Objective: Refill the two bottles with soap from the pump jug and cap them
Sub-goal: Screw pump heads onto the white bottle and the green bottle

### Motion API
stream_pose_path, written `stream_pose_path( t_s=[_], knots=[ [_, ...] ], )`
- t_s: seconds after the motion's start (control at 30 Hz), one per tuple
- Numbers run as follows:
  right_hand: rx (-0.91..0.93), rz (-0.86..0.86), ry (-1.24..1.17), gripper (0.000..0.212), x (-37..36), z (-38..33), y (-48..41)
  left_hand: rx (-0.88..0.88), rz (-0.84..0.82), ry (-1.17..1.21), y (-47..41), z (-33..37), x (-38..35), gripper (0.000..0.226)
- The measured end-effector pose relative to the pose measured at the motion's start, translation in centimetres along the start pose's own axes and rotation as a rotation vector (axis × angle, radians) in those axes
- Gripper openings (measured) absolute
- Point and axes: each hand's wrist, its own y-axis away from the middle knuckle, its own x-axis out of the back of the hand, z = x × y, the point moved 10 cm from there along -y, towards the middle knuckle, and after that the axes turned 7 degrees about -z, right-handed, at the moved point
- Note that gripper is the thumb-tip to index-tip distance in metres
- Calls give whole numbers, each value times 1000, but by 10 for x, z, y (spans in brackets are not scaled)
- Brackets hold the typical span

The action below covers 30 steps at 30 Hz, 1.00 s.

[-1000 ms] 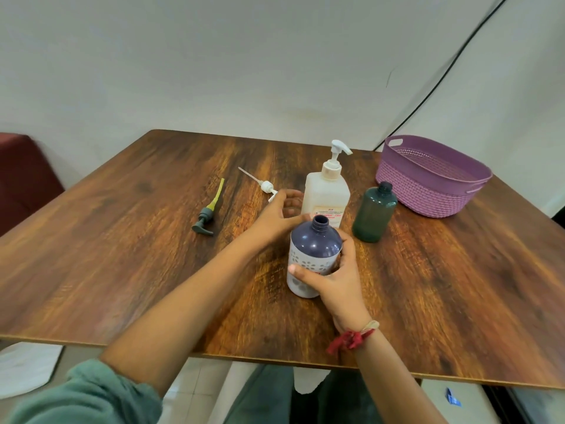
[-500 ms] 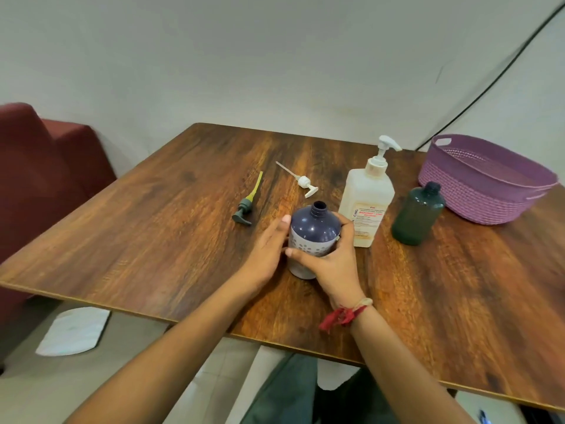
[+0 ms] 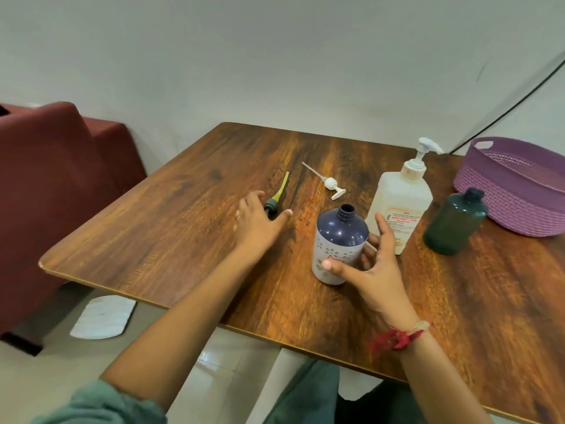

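A navy bottle with a white lower half [image 3: 340, 240] stands uncapped near the table's middle. My right hand [image 3: 370, 270] is spread beside it: the thumb touches its front, the fingers are straight and apart. My left hand [image 3: 256, 223] hovers open over the dark head of a pump cap with a yellow-green tube [image 3: 280, 191], hiding its nozzle. A white pump cap [image 3: 330, 183] lies further back. The pale pump jug [image 3: 400, 203] stands behind the navy bottle. To its right stands a dark green bottle [image 3: 455, 223].
A purple woven basket [image 3: 516, 194] sits at the table's right rear. A maroon sofa [image 3: 58, 179] stands left of the wooden table [image 3: 183, 240]. The table's near edge runs just below my forearms. A black cable runs down the wall.
My left hand left the navy bottle and moved left to the green pump cap. My right hand's grip on the bottle loosened, fingers spreading. The view swung left.
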Motion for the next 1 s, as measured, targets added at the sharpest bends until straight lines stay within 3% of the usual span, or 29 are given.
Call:
stream_pose_path(
  t_s=[0.07, 0.13, 0.53, 0.77, 1.0],
  knots=[
    [-11, -6, 0, 119, -2, -2, 3, 92, -87, -128, -11, -8, -11, 79],
    [-21, -7, 3, 116, -4, -3, 4, 116, -146, -228, -21, -10, -21, 78],
    [-90, -18, -37, 109, -1, 1, 1, 49, -46, -88, -39, -8, -11, 23],
    [-124, 55, -26, 95, 21, -16, 14, -211, -24, 86, -15, 44, 35, 32],
    [28, 158, 15, 75, 64, -77, 31, -489, -80, -81, 49, 136, 95, 33]
  ],
)
